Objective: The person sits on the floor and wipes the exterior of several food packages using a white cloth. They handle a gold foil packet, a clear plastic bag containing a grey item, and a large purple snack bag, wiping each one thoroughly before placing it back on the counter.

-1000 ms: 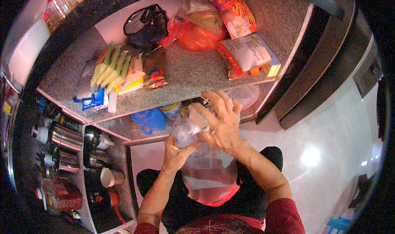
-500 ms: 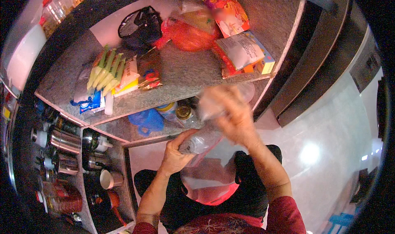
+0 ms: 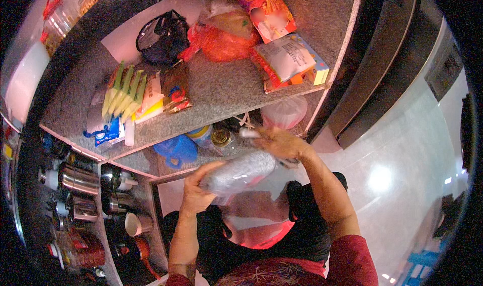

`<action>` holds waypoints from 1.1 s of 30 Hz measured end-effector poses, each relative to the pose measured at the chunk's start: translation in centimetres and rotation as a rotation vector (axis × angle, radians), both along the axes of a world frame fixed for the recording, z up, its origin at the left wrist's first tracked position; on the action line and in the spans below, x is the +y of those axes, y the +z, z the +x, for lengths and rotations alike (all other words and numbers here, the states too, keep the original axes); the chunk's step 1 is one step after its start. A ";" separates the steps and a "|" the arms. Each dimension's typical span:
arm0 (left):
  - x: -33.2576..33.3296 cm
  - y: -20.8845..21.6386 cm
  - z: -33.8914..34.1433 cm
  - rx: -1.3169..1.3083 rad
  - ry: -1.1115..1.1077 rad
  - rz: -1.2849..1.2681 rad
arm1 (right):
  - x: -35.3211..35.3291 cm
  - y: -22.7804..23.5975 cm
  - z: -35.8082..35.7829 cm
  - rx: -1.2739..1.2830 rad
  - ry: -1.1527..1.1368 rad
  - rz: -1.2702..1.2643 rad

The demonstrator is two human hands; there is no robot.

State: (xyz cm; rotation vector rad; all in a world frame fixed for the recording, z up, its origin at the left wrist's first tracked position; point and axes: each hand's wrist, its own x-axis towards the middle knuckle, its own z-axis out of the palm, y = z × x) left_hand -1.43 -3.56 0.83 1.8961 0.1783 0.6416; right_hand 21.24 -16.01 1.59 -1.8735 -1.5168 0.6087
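Plastic bundle now shows its long side, held above the dark trousers. Left hand curls round its left end; right hand has come down by the other end, too blurry to tell if it pinches. Work seems only part done.

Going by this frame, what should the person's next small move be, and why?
Probably steady the clear plastic bundle with the left hand: that hand holds its left end, while the right hand is blurred near the other end, its contact unclear.
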 end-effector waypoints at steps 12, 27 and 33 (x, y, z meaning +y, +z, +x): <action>-0.3 -2.0 2.1 -0.188 0.360 -0.878 | 2.1 0.4 -3.0 0.393 -0.321 0.522; 2.0 -1.7 1.3 -0.401 0.326 -1.170 | -0.3 -1.2 -4.1 1.069 -0.029 0.242; 1.9 -2.8 3.4 -0.408 0.149 -1.184 | 0.7 0.7 -6.4 0.726 -0.212 0.568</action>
